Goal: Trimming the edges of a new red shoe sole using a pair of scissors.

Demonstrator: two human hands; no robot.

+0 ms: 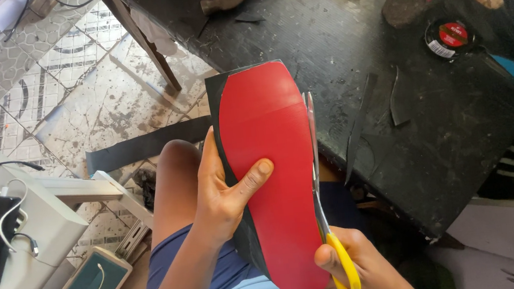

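Roughly midway: red sole piece (276, 180), backed by black sheet (221, 88), is pinched in left hand (224, 195); yellow-handled scissors (332, 238), gripped by right hand (363, 269), are run along its right edge; left margin untrimmed.

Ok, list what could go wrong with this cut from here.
1. The left hand pins the red sole-shaped piece with its thumb close to the blades of the yellow-handled scissors; a slip could nick it.
2. The cut runs tight along the red edge, so the blades might bite into the red.
3. The work is held above the bare thigh, within the scissors' reach.
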